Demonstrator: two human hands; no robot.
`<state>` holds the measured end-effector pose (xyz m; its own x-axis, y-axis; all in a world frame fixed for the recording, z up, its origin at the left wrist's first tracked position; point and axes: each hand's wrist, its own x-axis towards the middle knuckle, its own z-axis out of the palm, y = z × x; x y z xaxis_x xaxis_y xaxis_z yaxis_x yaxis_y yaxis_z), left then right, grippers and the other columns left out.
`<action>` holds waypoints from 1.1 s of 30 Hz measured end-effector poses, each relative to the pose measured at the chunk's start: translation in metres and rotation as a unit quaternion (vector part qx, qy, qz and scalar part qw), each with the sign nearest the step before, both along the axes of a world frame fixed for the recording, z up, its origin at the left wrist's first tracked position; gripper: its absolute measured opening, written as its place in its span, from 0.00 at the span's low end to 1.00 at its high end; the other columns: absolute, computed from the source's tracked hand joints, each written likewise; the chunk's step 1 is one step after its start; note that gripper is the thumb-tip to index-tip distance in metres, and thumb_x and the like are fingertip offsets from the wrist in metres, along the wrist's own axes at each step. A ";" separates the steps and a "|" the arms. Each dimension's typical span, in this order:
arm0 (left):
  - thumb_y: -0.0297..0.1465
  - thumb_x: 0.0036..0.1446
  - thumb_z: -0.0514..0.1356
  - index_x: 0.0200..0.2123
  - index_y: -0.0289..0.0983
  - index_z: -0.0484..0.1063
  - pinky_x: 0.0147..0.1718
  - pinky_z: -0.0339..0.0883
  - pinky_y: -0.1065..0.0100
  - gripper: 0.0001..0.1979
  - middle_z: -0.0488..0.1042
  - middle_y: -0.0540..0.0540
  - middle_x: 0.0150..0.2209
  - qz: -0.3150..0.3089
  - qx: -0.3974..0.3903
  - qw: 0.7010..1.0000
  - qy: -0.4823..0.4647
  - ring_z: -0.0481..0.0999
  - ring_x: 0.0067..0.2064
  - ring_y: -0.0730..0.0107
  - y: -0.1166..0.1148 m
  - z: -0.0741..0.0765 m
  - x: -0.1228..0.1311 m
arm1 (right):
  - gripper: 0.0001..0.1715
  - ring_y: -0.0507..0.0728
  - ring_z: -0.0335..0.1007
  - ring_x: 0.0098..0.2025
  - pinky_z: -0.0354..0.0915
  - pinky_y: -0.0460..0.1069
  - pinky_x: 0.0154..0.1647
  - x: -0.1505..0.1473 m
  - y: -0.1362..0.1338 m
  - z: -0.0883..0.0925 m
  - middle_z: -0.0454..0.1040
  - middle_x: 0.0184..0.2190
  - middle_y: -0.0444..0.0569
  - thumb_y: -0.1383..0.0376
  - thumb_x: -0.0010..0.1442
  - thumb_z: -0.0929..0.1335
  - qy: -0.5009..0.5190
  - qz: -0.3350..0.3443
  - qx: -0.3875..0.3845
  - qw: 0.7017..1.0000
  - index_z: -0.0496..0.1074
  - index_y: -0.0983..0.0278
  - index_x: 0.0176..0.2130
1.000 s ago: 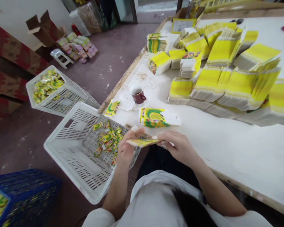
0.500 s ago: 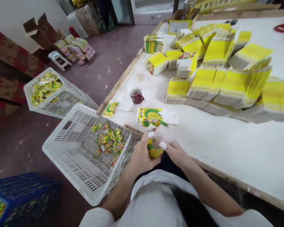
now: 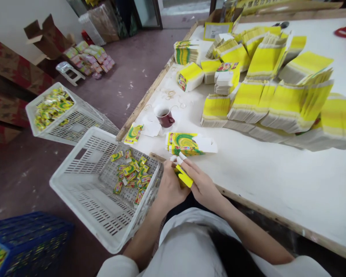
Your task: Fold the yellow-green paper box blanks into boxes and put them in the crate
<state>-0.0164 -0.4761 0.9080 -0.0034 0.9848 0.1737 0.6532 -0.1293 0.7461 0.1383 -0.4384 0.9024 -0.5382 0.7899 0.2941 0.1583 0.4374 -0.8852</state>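
Observation:
Between my two hands is a small yellow and green carton [image 3: 185,177], partly covered by the fingers. My left hand [image 3: 170,186] wraps round its left side. My right hand [image 3: 202,182] presses on it from the right, fingers together. White coverings show on some fingertips. Just beyond the hands, a short stack of flat printed cartons [image 3: 183,143] lies at the table edge, white flaps to the right. Left of my hands stands a white plastic crate [image 3: 88,209] with several small yellow-green boxes [image 3: 131,169] on its floor.
A dark red mug [image 3: 165,116] stands on the white table [image 3: 276,173]. Bundled yellow cartons [image 3: 265,96] are piled behind it. A second filled white crate [image 3: 77,127], a blue crate [image 3: 37,242] and a small stool [image 3: 70,73] stand on the floor at left.
The carton, earlier with white flaps showing, now shows a yellow face. My right hand has moved left and closed in against it, beside my left hand.

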 end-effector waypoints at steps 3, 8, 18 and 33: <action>0.26 0.48 0.66 0.60 0.39 0.56 0.56 0.66 0.45 0.37 0.66 0.34 0.55 0.046 0.058 0.995 0.067 0.69 0.58 0.45 -0.003 0.000 -0.004 | 0.41 0.61 0.54 0.72 0.61 0.62 0.68 0.003 0.005 -0.003 0.59 0.70 0.54 0.75 0.64 0.58 0.003 -0.078 0.055 0.995 0.51 0.54 0.72; 0.32 0.49 0.69 0.53 0.39 0.66 0.48 0.73 0.56 0.27 0.75 0.41 0.46 0.016 0.047 0.998 0.047 0.76 0.48 0.55 -0.006 0.013 -0.021 | 0.28 0.66 0.56 0.71 0.70 0.60 0.59 0.016 0.016 -0.002 0.54 0.71 0.63 0.71 0.66 0.63 -0.064 0.025 0.082 0.994 0.65 0.60 0.64; 0.36 0.51 0.70 0.50 0.38 0.69 0.46 0.72 0.60 0.24 0.77 0.42 0.43 -0.009 0.057 0.996 0.069 0.78 0.46 0.58 0.000 0.030 -0.022 | 0.21 0.65 0.58 0.67 0.65 0.63 0.62 0.024 0.028 0.025 0.61 0.60 0.64 0.74 0.59 0.67 -0.090 0.096 0.036 0.991 0.68 0.63 0.52; 0.37 0.46 0.73 0.53 0.39 0.67 0.50 0.71 0.60 0.32 0.75 0.42 0.48 0.019 -0.011 0.999 -0.033 0.77 0.49 0.58 0.001 0.022 -0.026 | 0.12 0.64 0.64 0.61 0.69 0.61 0.58 0.024 0.042 0.019 0.65 0.55 0.61 0.70 0.62 0.69 -0.060 0.124 0.074 0.988 0.68 0.62 0.46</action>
